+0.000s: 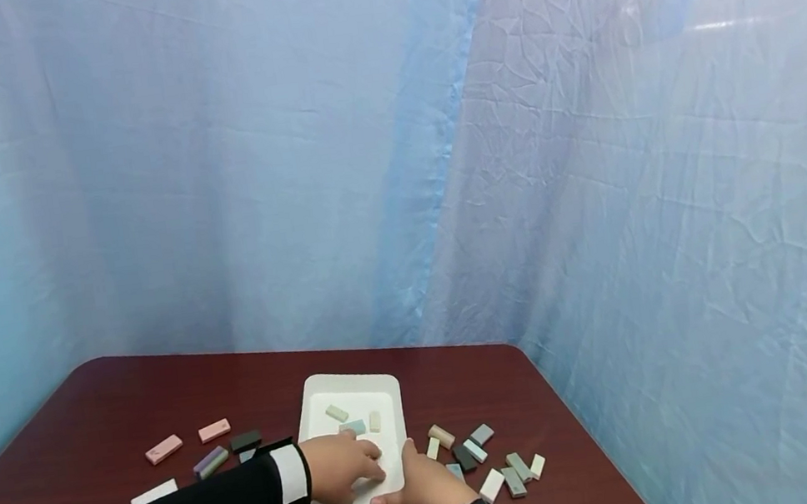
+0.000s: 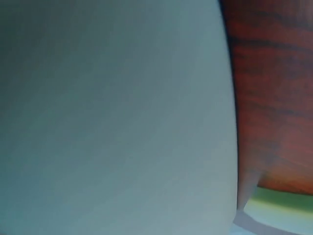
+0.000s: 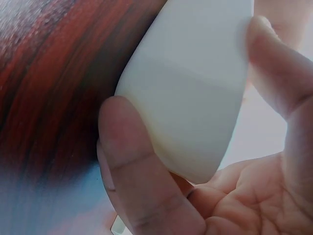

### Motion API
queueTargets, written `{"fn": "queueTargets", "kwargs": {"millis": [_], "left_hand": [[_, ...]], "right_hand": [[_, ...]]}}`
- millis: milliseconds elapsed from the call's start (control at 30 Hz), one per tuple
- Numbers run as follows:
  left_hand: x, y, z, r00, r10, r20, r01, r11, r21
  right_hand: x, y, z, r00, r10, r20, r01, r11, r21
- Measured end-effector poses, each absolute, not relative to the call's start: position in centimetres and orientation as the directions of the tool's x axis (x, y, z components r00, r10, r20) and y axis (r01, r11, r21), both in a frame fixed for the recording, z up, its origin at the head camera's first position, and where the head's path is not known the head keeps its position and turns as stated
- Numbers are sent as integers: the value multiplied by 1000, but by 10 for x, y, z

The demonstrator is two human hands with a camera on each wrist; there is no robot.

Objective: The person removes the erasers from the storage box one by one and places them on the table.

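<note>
A white tray (image 1: 354, 384) lies on the dark red table, with several small pale blocks inside, among them a light blue block (image 1: 353, 428) and a cream block (image 1: 375, 421). My left hand (image 1: 342, 465) reaches down into the tray from the left, fingers bent close over its floor; I cannot tell whether they hold a block. At the tray's near right corner, my right hand (image 1: 432, 484) grips the wall, thumb over the rim and fingers (image 3: 124, 132) against the outside. A pale, blurred surface fills most of the left wrist view.
Right of the tray lie several loose blocks, including a white block (image 1: 492, 486) and a dark block (image 1: 464, 457). Left of it are pink blocks (image 1: 164, 449), a dark green block (image 1: 246, 441) and a white block (image 1: 153, 494). Blue curtains (image 1: 288, 174) hang behind the table (image 1: 238, 381).
</note>
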State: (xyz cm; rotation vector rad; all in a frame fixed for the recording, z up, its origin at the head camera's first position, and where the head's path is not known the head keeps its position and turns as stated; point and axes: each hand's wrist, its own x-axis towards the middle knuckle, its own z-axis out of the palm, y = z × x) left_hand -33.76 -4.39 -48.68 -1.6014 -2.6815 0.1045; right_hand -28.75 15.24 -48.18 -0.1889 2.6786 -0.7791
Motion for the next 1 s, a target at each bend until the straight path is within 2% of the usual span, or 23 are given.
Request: {"fn": "queueTargets", "kwargs": {"millis": [100,167,567,833,1000], "left_hand": [[-334,-44,-487,-436,899,35,895,437,-94],[-331,-44,-486,-431,901,54,895,435,-99],[-324,-52,-481,-566,823,40,820,567,-78],[-330,-73,-474,-564,812,149,824,564,50],[-339,-95,-469,-639,750,173,769,630,112]], "right_hand": [[-287,152,-481,-932,-222,-287,-31,837,-546],[-287,152,-481,-932,-222,-285,-30,834,-551],[-285,150,-479,-939,-205,-276,-25,842,-539],[-287,149,-481,-940,-201,-274,-12,825,-566],[-287,150,-483,-941,-198,-273,-4,816,-578]]}}
